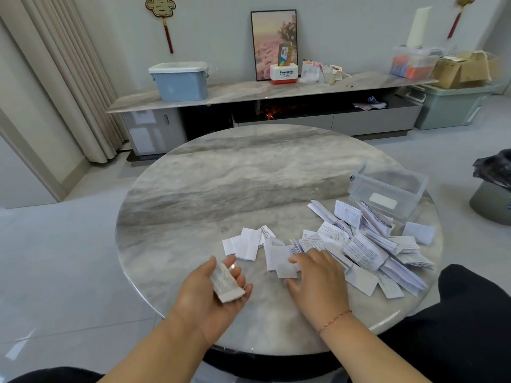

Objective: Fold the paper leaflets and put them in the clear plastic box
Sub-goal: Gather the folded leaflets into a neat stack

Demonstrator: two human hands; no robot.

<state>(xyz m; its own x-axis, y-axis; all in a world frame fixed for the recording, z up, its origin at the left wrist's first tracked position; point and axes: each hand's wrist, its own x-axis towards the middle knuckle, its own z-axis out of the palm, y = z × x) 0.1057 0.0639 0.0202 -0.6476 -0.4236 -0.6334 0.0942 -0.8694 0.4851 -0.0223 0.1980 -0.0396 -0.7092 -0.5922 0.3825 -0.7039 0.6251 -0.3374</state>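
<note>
A folded paper leaflet [227, 283] lies across the upturned palm and fingers of my left hand [213, 294], above the table's near edge. My right hand [318, 275] reaches palm down over a small white leaflet [284, 265] at the left end of the pile, and its fingertips touch it. A heap of several loose leaflets [365, 250] spreads to the right. The clear plastic box [387, 189] stands open at the table's right side, just behind the heap. Whether it holds any paper cannot be told.
The round marble table [235, 183] carries a few flat leaflets [246, 243] near its middle front. A dark bin [493, 189] stands on the floor at the right. A low marble sideboard [249, 91] with boxes runs along the far wall.
</note>
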